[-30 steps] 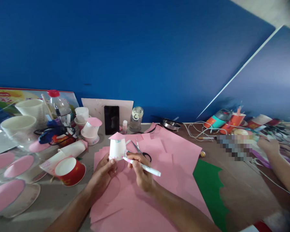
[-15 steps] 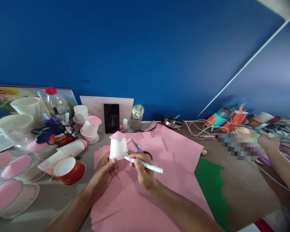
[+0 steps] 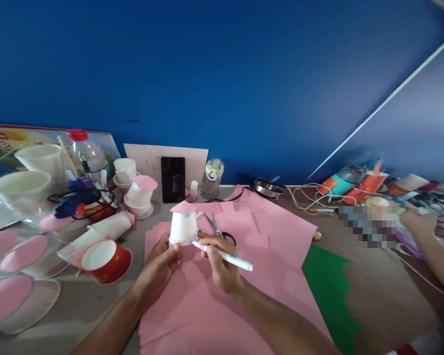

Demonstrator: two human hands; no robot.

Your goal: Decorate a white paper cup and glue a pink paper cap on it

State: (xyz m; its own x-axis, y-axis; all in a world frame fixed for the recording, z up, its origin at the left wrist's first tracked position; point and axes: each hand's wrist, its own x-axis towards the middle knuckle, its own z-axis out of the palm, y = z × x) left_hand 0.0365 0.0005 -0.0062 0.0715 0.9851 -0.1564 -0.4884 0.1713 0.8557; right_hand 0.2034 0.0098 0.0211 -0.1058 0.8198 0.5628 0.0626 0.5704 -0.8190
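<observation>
My left hand [image 3: 165, 260] grips an upside-down white paper cup [image 3: 183, 228] by its rim, the thumb in front. A pink paper cone [image 3: 184, 207] sits on the cup like a roof, and small pink marks run along the rim. In my right hand [image 3: 224, 264] is a white marker [image 3: 237, 261], held like a pen, its tip at the cup's lower right edge. Pink paper sheets [image 3: 222, 305] lie beneath both hands. Just behind my right hand, scissors [image 3: 222, 231] with black handles rest on the pink paper, partly covered.
Left stand stacked white cups [image 3: 20, 197], a red paper cup [image 3: 107, 264] and a red-capped bottle [image 3: 91, 153]. A phone [image 3: 173, 180] leans at the back near a glass jar [image 3: 212, 177]. Green paper [image 3: 327, 286] lies right; another person's hand [image 3: 418, 224] is beyond.
The view has shifted slightly, moving most things a little to the right. Both hands keep their holds, and the marker tip stays near the cup's rim.
</observation>
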